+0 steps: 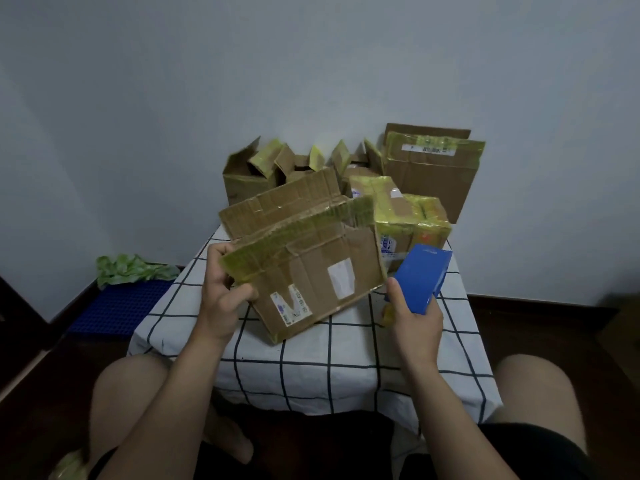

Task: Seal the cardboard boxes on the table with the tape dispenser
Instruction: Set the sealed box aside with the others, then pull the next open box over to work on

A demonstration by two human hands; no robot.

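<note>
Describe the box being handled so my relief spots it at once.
Start at the table with the black-and-white checked cloth. Toward its front, one box is tilted up, gripped by the left hand. It is the only one held, and a blank white patch shows on its front face.

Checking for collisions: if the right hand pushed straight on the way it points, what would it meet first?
Probably the small yellow-taped box just beyond the blue tape dispenser that the right hand holds; depth is unclear.

Both forearms reach forward; left hand (pixel 225 292) curled, thumb pinching; right hand (pixel 412 315) curled in a grip.
</note>
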